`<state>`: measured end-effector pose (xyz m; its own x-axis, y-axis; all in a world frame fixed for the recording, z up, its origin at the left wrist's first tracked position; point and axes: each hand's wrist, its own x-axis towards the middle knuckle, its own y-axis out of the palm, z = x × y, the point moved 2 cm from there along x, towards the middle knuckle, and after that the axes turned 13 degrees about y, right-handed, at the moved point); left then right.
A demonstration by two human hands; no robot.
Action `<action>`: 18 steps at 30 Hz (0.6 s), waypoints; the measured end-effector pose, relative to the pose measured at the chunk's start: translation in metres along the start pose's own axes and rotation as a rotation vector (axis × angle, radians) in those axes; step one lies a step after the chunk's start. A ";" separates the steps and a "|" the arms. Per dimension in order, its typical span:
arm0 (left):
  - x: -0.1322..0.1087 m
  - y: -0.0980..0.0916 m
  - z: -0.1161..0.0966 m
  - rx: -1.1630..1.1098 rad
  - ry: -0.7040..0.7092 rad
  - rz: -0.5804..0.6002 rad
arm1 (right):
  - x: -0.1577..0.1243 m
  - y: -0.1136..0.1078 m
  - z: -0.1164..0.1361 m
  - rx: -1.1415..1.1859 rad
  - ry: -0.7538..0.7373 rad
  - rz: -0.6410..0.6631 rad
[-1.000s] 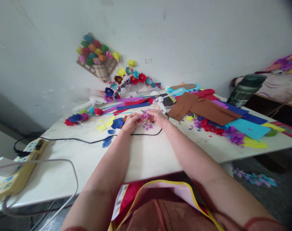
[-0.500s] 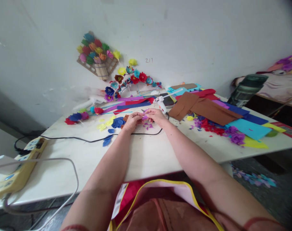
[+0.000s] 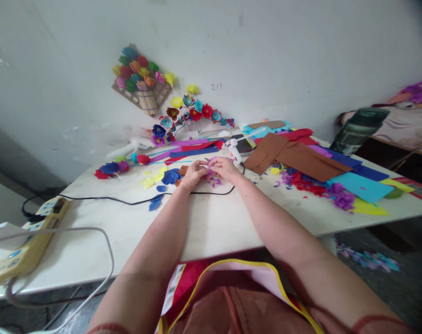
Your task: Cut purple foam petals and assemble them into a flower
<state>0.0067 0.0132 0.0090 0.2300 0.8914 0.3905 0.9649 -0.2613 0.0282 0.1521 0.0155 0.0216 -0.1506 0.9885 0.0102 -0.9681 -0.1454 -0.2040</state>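
Observation:
My left hand (image 3: 194, 175) and my right hand (image 3: 223, 168) meet over the middle of the table, fingertips almost touching. Both are closed in a pinch on a small purple paper piece (image 3: 210, 171), mostly hidden by the fingers. Purple scraps (image 3: 216, 182) lie just below the hands. A white glue gun (image 3: 233, 151) rests beyond my right hand, a glue stick poking out of its back. Left of my left hand are blue paper petals (image 3: 170, 176) and yellow petals (image 3: 160, 174).
A black cord (image 3: 117, 202) crosses the table to a yellow power strip (image 3: 21, 253). Brown paper sheets (image 3: 308, 160), purple paper flowers (image 3: 341, 195) and a dark green bottle (image 3: 360, 130) occupy the right side. Finished paper flowers (image 3: 196, 111) stand against the wall.
The fingers have shifted slightly around the purple paper, and less of it shows between them. The rest of the table looks the same.

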 end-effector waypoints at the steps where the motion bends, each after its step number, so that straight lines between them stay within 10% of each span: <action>1: 0.000 0.000 0.000 0.004 -0.002 0.001 | 0.001 0.000 -0.001 -0.016 -0.009 -0.005; 18: 0.000 0.002 -0.001 0.008 0.015 0.046 | 0.002 0.000 -0.003 -0.004 -0.007 -0.014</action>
<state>0.0084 0.0122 0.0103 0.2724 0.8729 0.4048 0.9543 -0.2989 0.0025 0.1524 0.0181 0.0185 -0.1385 0.9902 0.0202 -0.9692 -0.1313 -0.2082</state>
